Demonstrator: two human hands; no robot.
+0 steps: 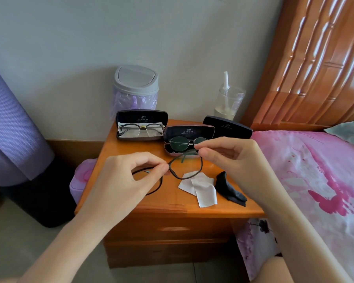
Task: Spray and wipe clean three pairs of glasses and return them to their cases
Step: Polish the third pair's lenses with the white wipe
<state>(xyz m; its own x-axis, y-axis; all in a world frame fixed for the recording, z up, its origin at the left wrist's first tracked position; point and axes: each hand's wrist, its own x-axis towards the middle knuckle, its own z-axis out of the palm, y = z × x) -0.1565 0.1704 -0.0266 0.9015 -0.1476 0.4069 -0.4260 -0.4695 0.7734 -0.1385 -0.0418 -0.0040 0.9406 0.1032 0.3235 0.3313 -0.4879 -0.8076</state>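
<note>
Both hands hold black-rimmed glasses (201, 166) above the nightstand (114, 154).
Left hand (131, 180) pinches the rim, right hand (229, 154) pinches a temple; white cloth (204, 188) and black cloth (229, 188) lie on the nightstand.

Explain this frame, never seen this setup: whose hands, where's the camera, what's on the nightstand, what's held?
No machine here: a person works with bare hands, filmed by one wide-angle camera worn on their head, looking down. The left hand and right hand both pinch the same dark thin-rimmed glasses above a wooden nightstand, left near the bridge, right at the far end. On it lie an open case with clear glasses, an open case with green-tinted glasses, a third dark case, a white cloth and a black cloth. At the back are a small lidded bin and a clear spray bottle.
</note>
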